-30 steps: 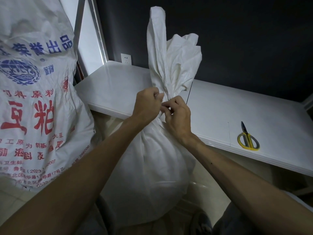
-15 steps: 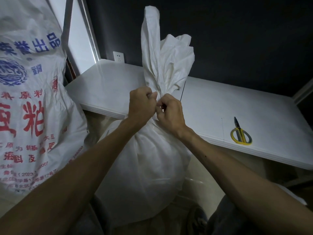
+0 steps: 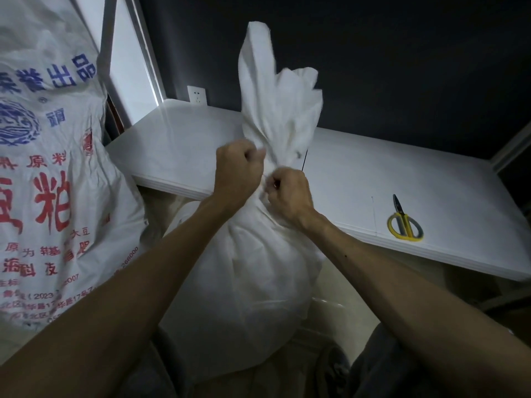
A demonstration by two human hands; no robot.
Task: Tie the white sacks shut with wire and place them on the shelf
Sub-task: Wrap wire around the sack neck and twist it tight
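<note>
plain sack: white sack (image 3: 247,285) stands on the floor right in front of the person, against the front edge of the white shelf board (image 3: 373,179). Full and round at the bottom, neck bunched tight, loose top fabric sticking straight up.
left hand: left hand (image 3: 238,168) is a closed fist pressed to the left side of the neck, fingers curled in. Looks like it's pinching something at the neck, but what's inside the fist is hidden.
right hand: right hand (image 3: 288,192) is also fisted, just below and to the right of the left one, knuckles against the gathered neck, fingers clamped on the tie.
wire: thin dark wire (image 3: 304,159) pokes up from just above the right fist, beside the bunched fabric. Only that 1 short end shows.
printed sack: bigger sack (image 3: 48,173) with blue and red Chinese print stands on the left, touching nothing the hands are on.
scissors: yellow-handled scissors (image 3: 403,222) lie flat on the shelf board off to the right, well apart from the hands.
wall: dark, with a white socket (image 3: 196,95) in the corner.
</note>
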